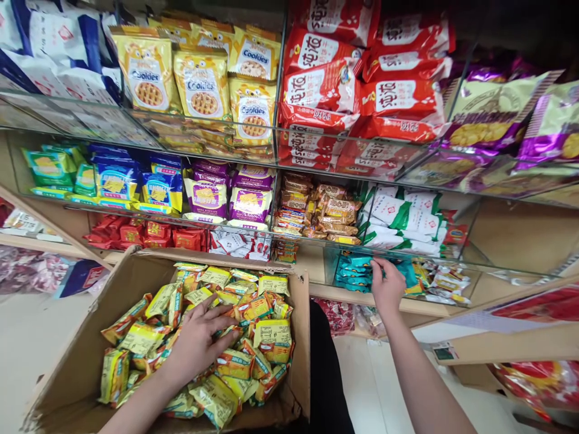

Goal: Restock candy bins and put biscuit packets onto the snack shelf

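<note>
Cardboard box (79,337), seven o'clock: yellow packets (272,333) lie beneath my left grip (201,337), spread wide. Right grip (388,286) narrow; teal packets (353,275) at its nine o'clock. Cannot tell whether it holds one. Judgement: light fingertip pressure, avoiding crushed contents.

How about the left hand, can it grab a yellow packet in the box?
Very likely yes: the left hand is spread right on the yellow packets, and the box is open on top, so nothing seems in its way.
</note>
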The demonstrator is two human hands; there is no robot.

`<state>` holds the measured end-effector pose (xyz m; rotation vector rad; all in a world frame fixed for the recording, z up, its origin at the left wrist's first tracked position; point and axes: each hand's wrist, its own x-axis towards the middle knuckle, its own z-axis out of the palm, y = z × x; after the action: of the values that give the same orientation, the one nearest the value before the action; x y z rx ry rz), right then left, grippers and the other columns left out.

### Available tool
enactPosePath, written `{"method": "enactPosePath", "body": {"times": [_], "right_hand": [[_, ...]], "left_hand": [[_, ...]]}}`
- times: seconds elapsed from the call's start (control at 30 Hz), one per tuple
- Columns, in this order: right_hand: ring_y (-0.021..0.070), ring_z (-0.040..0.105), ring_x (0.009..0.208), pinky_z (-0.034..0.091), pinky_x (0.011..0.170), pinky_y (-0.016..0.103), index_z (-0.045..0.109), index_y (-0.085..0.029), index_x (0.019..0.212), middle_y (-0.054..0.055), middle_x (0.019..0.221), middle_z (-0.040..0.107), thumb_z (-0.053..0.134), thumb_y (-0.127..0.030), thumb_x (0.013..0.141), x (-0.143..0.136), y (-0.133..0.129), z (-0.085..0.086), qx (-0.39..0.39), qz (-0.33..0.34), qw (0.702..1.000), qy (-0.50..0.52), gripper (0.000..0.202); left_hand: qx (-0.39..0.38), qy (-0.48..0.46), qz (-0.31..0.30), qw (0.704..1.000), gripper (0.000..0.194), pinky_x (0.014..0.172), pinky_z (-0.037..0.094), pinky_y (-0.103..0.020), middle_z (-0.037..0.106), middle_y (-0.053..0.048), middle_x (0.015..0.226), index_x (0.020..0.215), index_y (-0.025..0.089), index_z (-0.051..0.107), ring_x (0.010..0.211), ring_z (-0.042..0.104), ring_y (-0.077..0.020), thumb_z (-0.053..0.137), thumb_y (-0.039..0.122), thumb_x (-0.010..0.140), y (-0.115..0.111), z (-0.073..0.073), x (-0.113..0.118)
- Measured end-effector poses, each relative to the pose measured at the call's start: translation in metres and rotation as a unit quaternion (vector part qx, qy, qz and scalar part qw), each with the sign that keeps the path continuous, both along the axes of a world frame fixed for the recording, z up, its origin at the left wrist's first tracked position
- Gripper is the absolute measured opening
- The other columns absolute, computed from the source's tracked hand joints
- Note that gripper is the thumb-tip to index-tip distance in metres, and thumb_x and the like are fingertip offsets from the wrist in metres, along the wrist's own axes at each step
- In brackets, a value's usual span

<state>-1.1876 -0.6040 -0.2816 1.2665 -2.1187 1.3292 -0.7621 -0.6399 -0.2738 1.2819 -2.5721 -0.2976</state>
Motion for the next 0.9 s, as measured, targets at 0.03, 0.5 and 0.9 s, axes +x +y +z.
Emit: {"method": "enactPosePath", "body": {"times": [0.03,0.5,0.9], "right_hand": [[0.0233,0.060,0.091,0.040,0.085,0.037,0.064,-0.014,0.082,0.013,0.094,0.068,0.044,-0.041,0.082,0.003,0.006,-0.001,-0.032,0.007,0.999,-0.005,0.033],[0.0092,0.057,0.060,0.046,0.056,0.021,0.058,-0.019,0.073,-0.005,0.060,0.060,0.070,-0.021,0.062,0.162,0.065,0.044,-0.128,0.179,0.509,-0.832,0.016],[0.0164,0.057,0.083,0.045,0.065,0.027,0.060,-0.023,0.100,0.004,0.099,0.064,0.067,-0.038,0.068,0.155,0.083,0.032,0.012,0.296,0.808,-0.510,0.035]], "left_hand": [[-0.002,-0.002,-0.002,1.000,0.025,0.091,0.035,-0.050,0.064,0.001,0.115,0.091,0.035,0.069,0.122,0.040,-0.0345,0.053,0.048,0.077,0.000,0.000,0.001],[0.354,0.405,-0.102,0.837,0.056,0.084,0.048,-0.033,0.059,-0.012,0.118,0.126,0.019,0.040,0.104,0.057,-0.0202,0.060,0.032,0.075,0.025,0.059,-0.108],[0.388,0.284,-0.146,0.864,0.025,0.065,0.043,-0.023,0.060,0.001,0.076,0.091,0.015,0.061,0.068,0.053,-0.0116,0.054,0.036,0.079,0.030,0.059,-0.126]]}}
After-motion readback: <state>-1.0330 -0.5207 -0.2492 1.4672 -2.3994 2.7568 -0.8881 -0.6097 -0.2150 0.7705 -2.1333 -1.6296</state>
